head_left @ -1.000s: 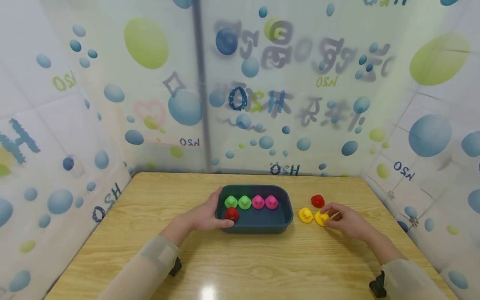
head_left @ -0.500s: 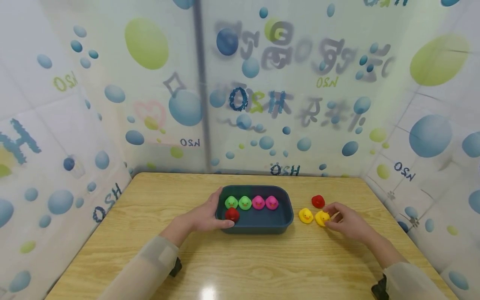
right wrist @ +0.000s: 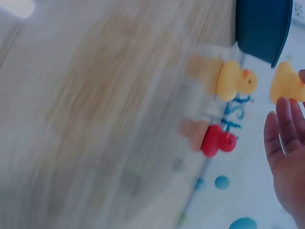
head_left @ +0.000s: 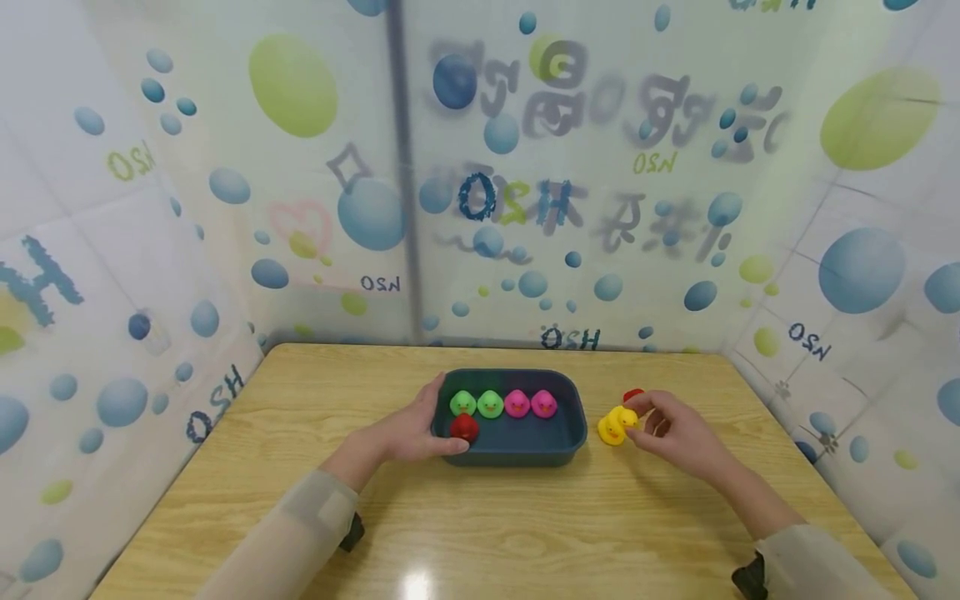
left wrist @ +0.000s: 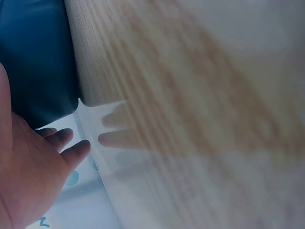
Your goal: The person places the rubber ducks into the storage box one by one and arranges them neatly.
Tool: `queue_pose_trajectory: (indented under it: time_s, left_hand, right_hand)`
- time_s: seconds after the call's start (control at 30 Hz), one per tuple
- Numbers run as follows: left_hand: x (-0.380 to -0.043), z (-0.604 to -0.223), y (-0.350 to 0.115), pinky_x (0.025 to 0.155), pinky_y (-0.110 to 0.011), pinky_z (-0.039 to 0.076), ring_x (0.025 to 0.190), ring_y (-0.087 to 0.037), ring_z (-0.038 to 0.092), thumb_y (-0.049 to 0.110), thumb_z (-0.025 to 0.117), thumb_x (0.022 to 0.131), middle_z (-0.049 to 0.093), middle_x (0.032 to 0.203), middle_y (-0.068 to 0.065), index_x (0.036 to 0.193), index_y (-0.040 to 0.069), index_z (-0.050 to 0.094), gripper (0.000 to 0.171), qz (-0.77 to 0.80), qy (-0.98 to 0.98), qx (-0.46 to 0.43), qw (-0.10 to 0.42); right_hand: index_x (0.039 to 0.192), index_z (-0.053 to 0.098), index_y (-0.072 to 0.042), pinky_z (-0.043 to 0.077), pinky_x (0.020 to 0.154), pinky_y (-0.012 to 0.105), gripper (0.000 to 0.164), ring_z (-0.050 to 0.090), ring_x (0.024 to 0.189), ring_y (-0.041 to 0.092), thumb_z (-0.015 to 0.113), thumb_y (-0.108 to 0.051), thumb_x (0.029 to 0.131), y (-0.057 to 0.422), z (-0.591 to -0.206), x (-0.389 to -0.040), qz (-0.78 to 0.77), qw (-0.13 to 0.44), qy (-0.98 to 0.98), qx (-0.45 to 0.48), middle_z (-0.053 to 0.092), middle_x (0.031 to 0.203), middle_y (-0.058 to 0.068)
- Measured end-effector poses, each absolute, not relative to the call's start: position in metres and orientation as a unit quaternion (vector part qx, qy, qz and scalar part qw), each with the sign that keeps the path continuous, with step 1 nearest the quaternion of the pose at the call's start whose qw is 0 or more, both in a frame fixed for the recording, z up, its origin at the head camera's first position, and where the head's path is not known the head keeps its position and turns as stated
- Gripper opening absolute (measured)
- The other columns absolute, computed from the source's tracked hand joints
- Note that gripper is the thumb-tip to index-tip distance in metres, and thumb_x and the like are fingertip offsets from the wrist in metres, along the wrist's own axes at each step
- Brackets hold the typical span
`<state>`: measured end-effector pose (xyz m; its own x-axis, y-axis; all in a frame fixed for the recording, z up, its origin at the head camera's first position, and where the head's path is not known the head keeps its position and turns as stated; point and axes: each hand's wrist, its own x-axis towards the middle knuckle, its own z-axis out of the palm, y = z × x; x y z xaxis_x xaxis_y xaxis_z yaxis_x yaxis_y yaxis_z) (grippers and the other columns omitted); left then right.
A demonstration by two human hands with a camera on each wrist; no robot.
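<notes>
A dark blue tray (head_left: 525, 457) stands on the table, my left hand (head_left: 411, 427) gripping its left end with the thumb over the front rim. Inside, two green rubber ducks (head_left: 491, 405) and two pink rubber ducks (head_left: 517, 404) form a back row. In front of them, by my left thumb, sits a red rubber duck (head_left: 464, 429). My right hand (head_left: 678, 433) pinches a yellow rubber duck (right wrist: 284, 85), raised off the table right of the tray. Another yellow duck (right wrist: 231, 81) rests on the table, partly covered in the head view. A second red duck (right wrist: 217, 140) sits behind, mostly hidden by my right hand there.
The wooden table (head_left: 487, 529) has a glossy top with a bright reflection near the front. A patterned curtain (head_left: 510, 275) of blue and green dots hangs along the back and both sides.
My right hand has lifted the yellow duck and carried it left, over the other yellow duck toward the tray. My left hand and the tray have stayed put.
</notes>
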<state>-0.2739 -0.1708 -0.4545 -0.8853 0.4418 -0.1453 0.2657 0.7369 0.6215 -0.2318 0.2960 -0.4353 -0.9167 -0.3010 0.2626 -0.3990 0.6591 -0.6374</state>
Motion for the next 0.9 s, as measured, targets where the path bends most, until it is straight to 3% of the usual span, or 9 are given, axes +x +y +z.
queue_pose_trajectory:
  time_s: [0.33, 0.9]
  left_hand:
    - [-0.273, -0.454, -0.171, 0.134, -0.062, 0.030, 0.166, -0.043, 0.030, 0.069, 0.077, 0.092, 0.008, 0.185, -0.022, 0.176, 0.011, -0.007, 0.132, 0.305, 0.922, 0.191, 0.143]
    - [-0.275, -0.456, -0.172, 0.134, -0.062, 0.031, 0.165, -0.043, 0.031, 0.069, 0.076, 0.093, 0.008, 0.184, -0.022, 0.177, 0.011, -0.007, 0.131, 0.310, 0.921, 0.195, 0.135]
  right_hand:
    - [0.124, 0.073, -0.012, 0.055, 0.069, 0.023, 0.033, 0.058, 0.079, 0.009, 0.087, -0.014, 0.094, 0.256, -0.432, -0.230, 0.387, 0.068, -0.892, 0.223, 0.068, 0.107, 0.002]
    - [0.125, 0.072, -0.015, 0.055, 0.070, 0.022, 0.035, 0.059, 0.083, 0.014, 0.088, -0.013, 0.093, 0.187, -0.436, -0.237, 0.400, 0.050, -0.882, 0.244, 0.069, 0.115, 0.003]
